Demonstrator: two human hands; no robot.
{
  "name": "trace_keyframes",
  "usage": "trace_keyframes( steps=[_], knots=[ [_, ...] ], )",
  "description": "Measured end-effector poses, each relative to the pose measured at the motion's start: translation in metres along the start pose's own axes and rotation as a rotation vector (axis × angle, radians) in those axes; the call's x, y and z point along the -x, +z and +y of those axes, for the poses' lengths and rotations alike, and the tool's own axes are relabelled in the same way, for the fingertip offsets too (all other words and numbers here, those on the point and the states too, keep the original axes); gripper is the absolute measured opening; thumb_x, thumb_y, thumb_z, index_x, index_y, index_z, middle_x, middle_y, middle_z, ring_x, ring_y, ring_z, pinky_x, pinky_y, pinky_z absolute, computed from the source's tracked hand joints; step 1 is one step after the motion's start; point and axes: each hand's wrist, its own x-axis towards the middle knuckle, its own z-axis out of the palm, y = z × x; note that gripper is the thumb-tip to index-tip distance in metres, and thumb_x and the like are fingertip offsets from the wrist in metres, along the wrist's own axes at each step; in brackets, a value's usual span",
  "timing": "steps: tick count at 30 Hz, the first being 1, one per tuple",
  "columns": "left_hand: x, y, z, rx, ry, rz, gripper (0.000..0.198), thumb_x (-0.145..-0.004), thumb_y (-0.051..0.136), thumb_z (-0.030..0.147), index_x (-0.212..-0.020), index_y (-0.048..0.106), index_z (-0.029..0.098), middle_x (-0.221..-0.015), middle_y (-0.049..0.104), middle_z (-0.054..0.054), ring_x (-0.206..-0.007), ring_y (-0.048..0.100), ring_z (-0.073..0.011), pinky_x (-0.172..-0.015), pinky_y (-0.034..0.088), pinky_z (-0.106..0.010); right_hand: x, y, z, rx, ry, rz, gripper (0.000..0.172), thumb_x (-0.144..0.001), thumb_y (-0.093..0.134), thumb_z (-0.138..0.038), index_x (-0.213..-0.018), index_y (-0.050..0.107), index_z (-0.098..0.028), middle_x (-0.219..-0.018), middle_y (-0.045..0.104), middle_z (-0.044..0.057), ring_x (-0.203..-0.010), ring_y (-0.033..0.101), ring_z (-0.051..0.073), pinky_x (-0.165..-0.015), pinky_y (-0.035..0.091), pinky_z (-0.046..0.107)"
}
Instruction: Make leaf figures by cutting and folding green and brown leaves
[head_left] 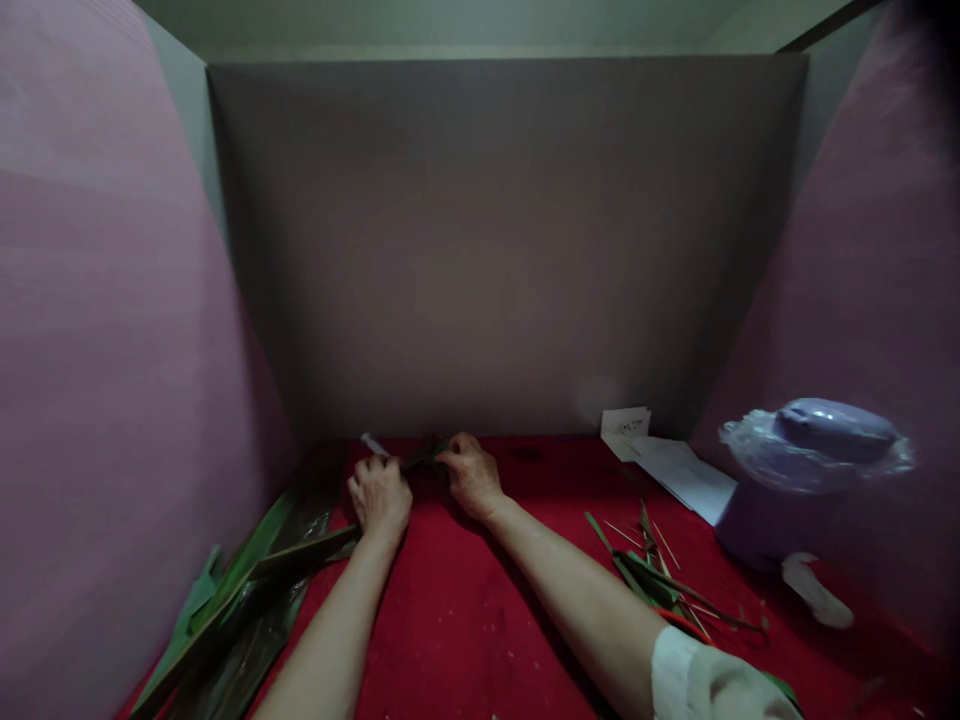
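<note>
Pinching dark leaf piece (425,456) between closed fingertips of right hand (472,477), curling left hand (381,496) at its left end, cannot tell whether gripping; best steadied low over red cloth (442,620).

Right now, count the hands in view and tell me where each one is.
2. The left hand is left of centre, over the red cloth's far end; the right hand is near the middle, fingers at a dark strip.
</note>
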Motion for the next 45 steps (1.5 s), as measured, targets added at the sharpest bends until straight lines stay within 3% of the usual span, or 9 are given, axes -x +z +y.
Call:
trace_keyframes(
  steps=[11, 22, 33, 45],
  knots=[
    [0.001, -0.006, 0.004, 0.096, 0.184, 0.027, 0.023, -0.077, 0.048, 0.016, -0.09, 0.066, 0.024, -0.101, 0.063, -0.007, -0.1, 0.047, -0.0256, -0.083, 0.035, -0.037, -0.001, 0.004, 0.013, 0.058, 0.152, 0.023, 0.04, -0.07, 0.05, 0.0, -0.092, 0.069, -0.026, -0.093, 0.058, 0.005, -0.091, 0.052, 0.021, -0.068, 0.039, 0.028],
    [-0.001, -0.002, 0.002, 0.146, 0.228, 0.024, 0.022, -0.077, 0.047, 0.014, -0.087, 0.064, 0.022, -0.094, 0.067, -0.006, -0.1, 0.049, -0.0266, -0.082, 0.035, -0.038, 0.002, -0.011, -0.002, 0.119, 0.103, -0.015, 0.049, -0.065, 0.054, -0.007, -0.11, 0.062, -0.024, -0.108, 0.054, 0.008, -0.1, 0.043, 0.025, -0.08, 0.034, 0.035],
    [-0.001, -0.001, 0.0, 0.16, 0.198, 0.022, 0.023, -0.077, 0.047, 0.014, -0.087, 0.066, 0.022, -0.092, 0.068, -0.006, -0.097, 0.05, -0.0273, -0.08, 0.034, -0.039, 0.002, -0.013, -0.006, 0.195, 0.062, -0.048, 0.022, -0.077, 0.053, -0.021, -0.092, 0.068, -0.023, -0.093, 0.06, 0.008, -0.093, 0.045, 0.024, -0.077, 0.031, 0.035],
    [-0.003, 0.001, 0.0, 0.163, 0.159, 0.02, 0.023, -0.077, 0.047, 0.015, -0.086, 0.067, 0.022, -0.096, 0.068, -0.006, -0.099, 0.05, -0.0267, -0.081, 0.034, -0.039, 0.003, -0.008, -0.003, 0.274, 0.058, -0.111, 0.018, -0.082, 0.051, -0.021, -0.088, 0.068, -0.02, -0.091, 0.06, 0.008, -0.093, 0.047, 0.024, -0.077, 0.033, 0.036]
  ],
)
